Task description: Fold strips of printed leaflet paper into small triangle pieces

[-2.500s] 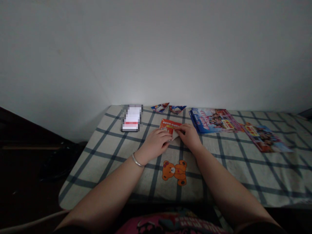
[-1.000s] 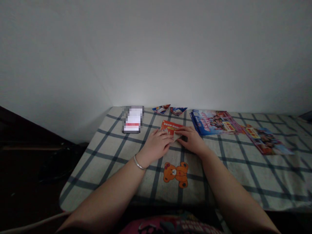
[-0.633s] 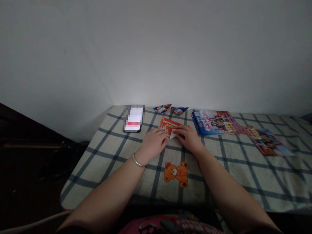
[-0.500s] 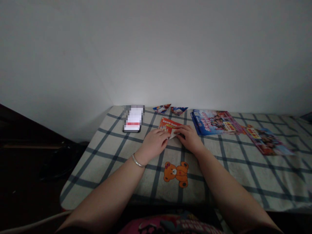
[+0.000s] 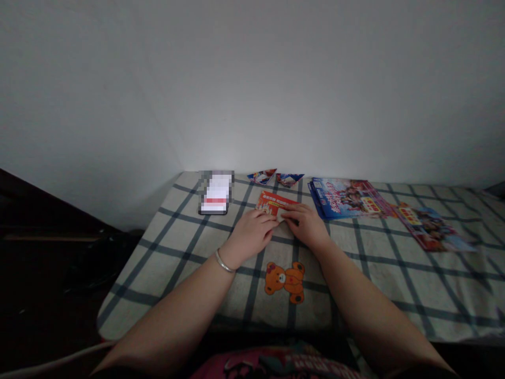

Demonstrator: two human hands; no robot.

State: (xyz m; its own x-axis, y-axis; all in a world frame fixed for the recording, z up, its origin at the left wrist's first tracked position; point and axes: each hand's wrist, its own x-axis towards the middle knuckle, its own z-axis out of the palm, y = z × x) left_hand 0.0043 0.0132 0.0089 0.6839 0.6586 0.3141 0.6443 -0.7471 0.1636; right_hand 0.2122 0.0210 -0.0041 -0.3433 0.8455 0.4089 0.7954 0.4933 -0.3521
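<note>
A red printed paper sheet (image 5: pixel 275 199) lies on the checked cloth, its near edge folded up so a little of the pale reverse shows. My left hand (image 5: pixel 253 234), with a silver bangle at the wrist, presses its bent fingers on the near left part of the sheet. From the right, my right hand (image 5: pixel 305 223) pinches the near edge between thumb and fingers. Both hands' fingertips almost meet at the fold, covering much of it.
A phone (image 5: pixel 215 193) with a blurred screen lies to the left. Two folded paper pieces (image 5: pixel 262 177) stand by the wall. Printed flyers are stacked (image 5: pixel 347 197) at the right, with another flyer (image 5: pixel 432 227) beyond. An orange bear picture (image 5: pixel 286 282) is on the tablecloth (image 5: pixel 189 252).
My left fingers have slid slightly right along the near edge, and less of the pale reverse shows. My right hand has barely moved.
</note>
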